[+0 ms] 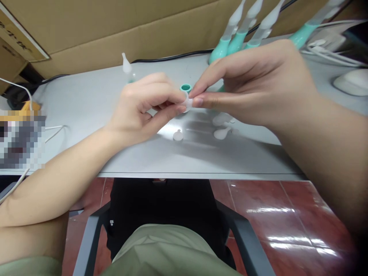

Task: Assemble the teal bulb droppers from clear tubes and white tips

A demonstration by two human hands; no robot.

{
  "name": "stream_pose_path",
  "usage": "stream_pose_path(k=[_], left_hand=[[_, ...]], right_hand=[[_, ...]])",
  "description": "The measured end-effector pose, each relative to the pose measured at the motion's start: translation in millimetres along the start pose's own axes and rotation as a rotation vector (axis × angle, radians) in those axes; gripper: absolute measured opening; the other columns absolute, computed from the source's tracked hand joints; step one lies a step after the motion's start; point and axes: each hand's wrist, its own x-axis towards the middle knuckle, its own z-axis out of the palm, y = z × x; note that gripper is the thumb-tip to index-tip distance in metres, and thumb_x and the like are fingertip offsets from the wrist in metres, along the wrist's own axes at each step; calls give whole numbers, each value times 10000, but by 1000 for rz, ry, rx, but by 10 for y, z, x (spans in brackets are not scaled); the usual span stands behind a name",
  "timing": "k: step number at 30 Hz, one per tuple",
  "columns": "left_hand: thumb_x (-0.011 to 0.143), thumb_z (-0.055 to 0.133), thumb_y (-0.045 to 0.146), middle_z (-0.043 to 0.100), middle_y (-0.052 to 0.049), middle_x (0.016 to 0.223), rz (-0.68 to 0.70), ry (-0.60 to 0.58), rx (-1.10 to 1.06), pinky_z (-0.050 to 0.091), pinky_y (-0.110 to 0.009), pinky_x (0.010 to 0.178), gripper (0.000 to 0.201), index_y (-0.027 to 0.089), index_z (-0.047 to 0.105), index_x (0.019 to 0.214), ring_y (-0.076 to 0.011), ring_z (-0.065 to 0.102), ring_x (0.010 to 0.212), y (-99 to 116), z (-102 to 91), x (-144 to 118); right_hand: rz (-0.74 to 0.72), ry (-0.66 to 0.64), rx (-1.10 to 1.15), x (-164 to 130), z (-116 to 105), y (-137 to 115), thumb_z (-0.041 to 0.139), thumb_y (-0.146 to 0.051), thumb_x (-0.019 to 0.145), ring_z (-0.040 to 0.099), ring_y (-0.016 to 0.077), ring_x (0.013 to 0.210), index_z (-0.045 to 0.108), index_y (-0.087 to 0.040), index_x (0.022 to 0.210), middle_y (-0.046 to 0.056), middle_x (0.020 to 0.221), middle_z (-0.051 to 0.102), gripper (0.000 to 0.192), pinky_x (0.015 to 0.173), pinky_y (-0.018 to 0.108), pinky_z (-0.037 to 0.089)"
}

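Between both hands, above the table, is a small clear plastic part [187,104], ring-like at its left end. My left hand [149,100] pinches its left side between thumb and forefinger. My right hand [253,82] pinches the short narrow end on its right, thumb below and forefinger above. Just behind the part shows the round open mouth of a teal piece [186,87]; the hands hide what lies below it. On the table nearer me are a small white disc with a tab [178,135] and a white pointed tip [221,133]. Another pale piece [221,119] lies just behind that tip.
Several teal-bulbed nasal aspirators [232,32] with white tips stand at the back right. Another white-tipped one [127,66] is partly hidden behind my left hand. A white mouse [352,81] and cables are at the right. Cardboard [109,30] walls the back edge.
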Motion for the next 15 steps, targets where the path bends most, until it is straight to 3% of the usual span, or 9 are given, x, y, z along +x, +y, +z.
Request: stream_pose_path(k=[4, 7, 9, 13, 15], left_hand=[[1327, 739, 513, 943, -72, 1165, 40, 46, -33, 800, -359, 929, 344, 284, 925, 1150, -196, 909, 1060, 10, 17, 22], [1334, 727, 553, 949, -78, 1167, 8, 31, -17, 804, -391, 936, 364, 293, 925, 1175, -226, 923, 1122, -3, 12, 24], [1343, 712, 561, 956, -82, 1178, 12, 23, -21, 805, -403, 948, 379, 287, 929, 1195, -230, 926, 1138, -1, -9, 19], [1343, 740, 548, 966, -75, 1215, 17, 7, -77, 780, -365, 932, 347, 269, 934, 1276, -208, 925, 1132, 14, -25, 23], [1326, 777, 552, 968, -83, 1268, -2, 6, -116, 775, -346, 919, 340, 251, 933, 1314, -207, 921, 1155, -3, 3, 28]], right_hand=[[-29, 11, -56, 8, -41, -15, 1003, -344, 1008, 889, 245, 961, 941, -275, 900, 4, 928, 880, 143, 972, 481, 745], [-121, -19, -109, 2, -69, 57, 1020, -605, 1080, 876, 238, 991, 962, -271, 1058, 10, 1029, 911, 340, 1027, 502, 750], [-170, -44, -175, -8, -64, 102, 994, -680, 1111, 861, 226, 1001, 963, -282, 1166, 2, 1098, 930, 403, 1055, 504, 750], [-239, -58, -271, -38, -25, 118, 930, -381, 1157, 893, 201, 1004, 950, -293, 1148, -32, 1130, 967, 91, 1029, 442, 756], [-251, -22, -306, -54, -14, 109, 925, -290, 1127, 904, 196, 984, 946, -289, 1105, -33, 1105, 973, 31, 994, 416, 745]])
